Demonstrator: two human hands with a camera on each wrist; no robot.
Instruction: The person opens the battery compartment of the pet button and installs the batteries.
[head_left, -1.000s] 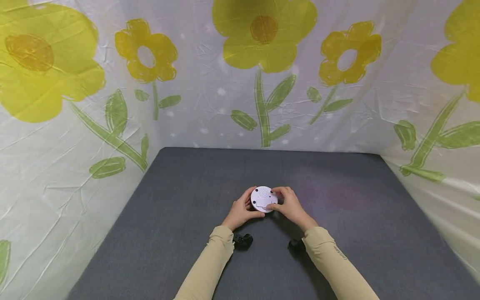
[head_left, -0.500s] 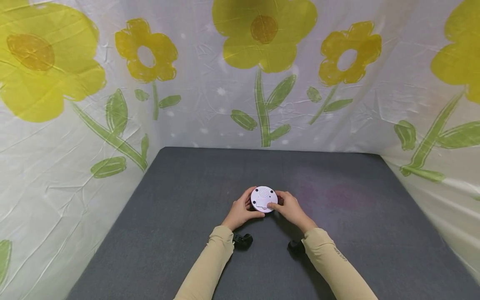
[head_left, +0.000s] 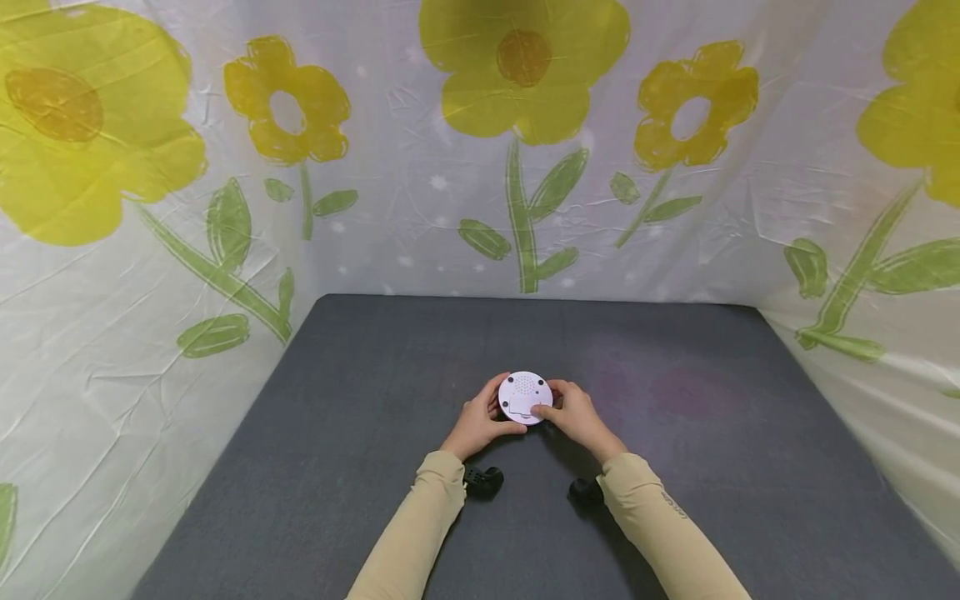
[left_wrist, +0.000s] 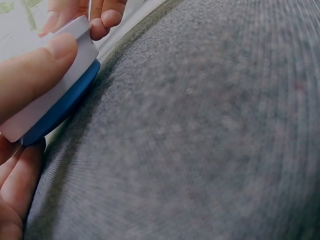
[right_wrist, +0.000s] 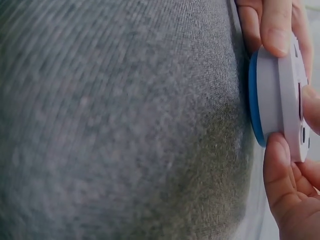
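A round white electronic device (head_left: 521, 392) is tipped with its back toward the head camera, showing speaker holes, small dark feet and the outline of a battery cover. The wrist views show a blue layer (left_wrist: 62, 110) on its other side. My left hand (head_left: 478, 423) grips the left rim, thumb along the near edge (left_wrist: 42, 70) and fingers behind. From the right, my right hand (head_left: 577, 417) holds the rim with its fingers, its thumb pressing on the back near the battery cover (head_left: 520, 408). In the right wrist view, the device (right_wrist: 280, 95) sits between both hands.
The dark grey table (head_left: 375, 367) spreads around the hands. A white cloth with yellow flowers (head_left: 397, 167) hangs behind it and along both sides. Black wrist cameras (head_left: 483, 482) sit under the tan sleeves (head_left: 416, 517).
My right index finger has moved off the device's back to its rim, while the thumb stays on the back. The left hand keeps its grip. The head view has shifted slightly.
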